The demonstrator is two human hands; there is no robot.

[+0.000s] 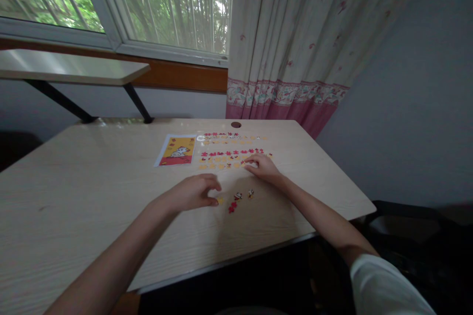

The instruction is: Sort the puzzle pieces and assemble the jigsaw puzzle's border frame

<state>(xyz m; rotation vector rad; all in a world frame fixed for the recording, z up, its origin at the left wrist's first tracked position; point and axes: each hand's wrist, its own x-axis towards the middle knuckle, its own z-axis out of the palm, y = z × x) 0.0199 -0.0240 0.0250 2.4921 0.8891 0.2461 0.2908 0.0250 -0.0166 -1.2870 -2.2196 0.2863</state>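
Note:
My left hand [197, 192] hovers low over the table with thumb and fingers apart. By its thumb tip lies a yellow puzzle piece [220, 200]. Farther right, my right hand [263, 167] reaches into the rows, its thumb and index finger closed around a small reddish puzzle piece [243, 162]. Red puzzle pieces [221, 153] form one line, with yellow puzzle pieces [212, 166] in lines nearer me. Between my forearms lie a pair of red pieces [232, 207], a dark-and-white piece [238, 196] and a yellow-and-white piece [251, 193].
A picture sheet [176, 150] with a white animal on yellow and red lies left of the rows. Another group of pieces [221, 142] sits farther back. Behind are a round cable hole [236, 124], a raised shelf [74, 66] and a curtain [284, 58].

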